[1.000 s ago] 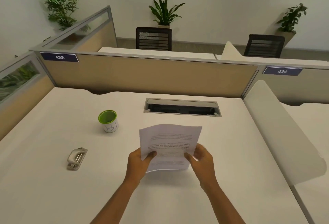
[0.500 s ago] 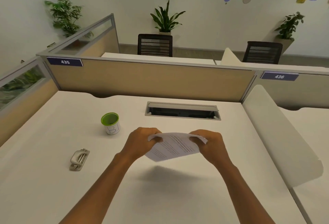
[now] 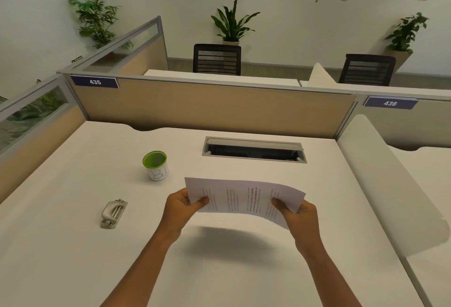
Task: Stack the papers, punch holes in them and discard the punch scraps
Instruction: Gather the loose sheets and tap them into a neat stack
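A stack of printed white papers (image 3: pixel 244 198) hangs above the white desk (image 3: pixel 73 258), turned sideways with its long edge across. My left hand (image 3: pixel 181 209) pinches its left end and my right hand (image 3: pixel 299 217) pinches its right end, thumbs on top. The sheets sag slightly in the middle and cast a shadow on the desk below. A grey metal hole punch (image 3: pixel 113 212) lies on the desk to the left of my left hand. Behind it stands a small white cup with a green rim (image 3: pixel 155 165).
An open grey cable tray (image 3: pixel 253 149) is set into the desk behind the papers. A beige partition (image 3: pixel 219 109) closes the back edge, a glass-topped one the left. A white curved divider (image 3: pixel 380 179) borders the right side.
The papers went from upright in front of me, through a bent, flat position, to held sideways and spread wide. Both hands moved apart to the stack's two ends.
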`<state>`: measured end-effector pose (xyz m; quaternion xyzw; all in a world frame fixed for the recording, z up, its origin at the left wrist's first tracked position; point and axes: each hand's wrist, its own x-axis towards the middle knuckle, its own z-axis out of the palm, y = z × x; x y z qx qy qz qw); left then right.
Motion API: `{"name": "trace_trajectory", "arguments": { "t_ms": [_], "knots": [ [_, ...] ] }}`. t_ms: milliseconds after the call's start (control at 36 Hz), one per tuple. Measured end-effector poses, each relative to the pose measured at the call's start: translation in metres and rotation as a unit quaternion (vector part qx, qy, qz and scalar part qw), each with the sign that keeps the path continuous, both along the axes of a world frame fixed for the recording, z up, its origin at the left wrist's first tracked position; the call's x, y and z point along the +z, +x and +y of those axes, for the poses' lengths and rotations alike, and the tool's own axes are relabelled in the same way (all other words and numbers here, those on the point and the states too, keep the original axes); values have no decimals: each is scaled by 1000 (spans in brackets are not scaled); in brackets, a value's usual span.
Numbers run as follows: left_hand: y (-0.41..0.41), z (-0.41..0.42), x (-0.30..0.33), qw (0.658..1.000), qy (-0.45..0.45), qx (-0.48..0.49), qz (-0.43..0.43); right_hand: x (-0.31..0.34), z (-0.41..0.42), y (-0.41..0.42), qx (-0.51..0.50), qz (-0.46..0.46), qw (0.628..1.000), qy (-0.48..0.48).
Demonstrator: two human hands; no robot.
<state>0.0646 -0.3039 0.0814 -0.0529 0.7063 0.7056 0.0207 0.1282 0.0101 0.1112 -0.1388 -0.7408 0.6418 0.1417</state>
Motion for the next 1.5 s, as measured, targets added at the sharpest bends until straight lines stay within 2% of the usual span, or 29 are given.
{"name": "trace_trajectory", "arguments": {
  "t_ms": [139, 306, 500, 583, 667, 750, 806, 889, 1028, 1111, 1194, 1278, 1333, 1417, 1500],
  "knots": [
    [11, 13, -18, 999, -15, 50, -6, -24, -9, 6, -40, -27, 999, -12],
    [27, 24, -47, 996, -64, 43, -35, -59, -21, 15, -37, -81, 996, -17],
    [25, 25, -53, 993, -102, 45, -30, -68, -20, 15, -52, -78, 995, -25],
    [23, 26, -54, 990, -124, 39, -45, -74, -20, 14, -45, -103, 993, -27],
    [18, 22, -51, 987, -159, 21, -16, -73, -13, 12, -55, -105, 993, -27],
    [6, 12, -40, 979, -200, -34, 36, -64, 1, 5, -56, -63, 996, -21],
    [-6, 5, -28, 968, -231, -69, 68, -52, 11, -3, -50, -35, 998, 7],
    [-28, -2, -8, 948, -271, -125, 110, -31, 20, -16, -33, -36, 993, 111],
    [-56, 1, 32, 897, -339, -257, 120, 2, 8, -38, 69, -56, 940, 328],
    [-69, 9, 49, 869, -370, -304, 121, 8, -8, -43, 157, -51, 941, 297],
    [-79, 13, 58, 853, -383, -334, 123, 5, -22, -44, 162, -51, 938, 301],
    [-86, 8, 57, 874, -352, -320, 104, -3, -30, -46, 127, -78, 945, 290],
    [-89, -2, 49, 896, -340, -272, 89, -8, -33, -47, 108, -91, 950, 280],
    [-86, -30, 30, 934, -309, -168, 55, -16, -35, -49, 85, -105, 959, 248],
    [-78, -63, 6, 975, -220, -26, -14, -24, -34, -51, 59, -133, 967, 209]
  ]
}}
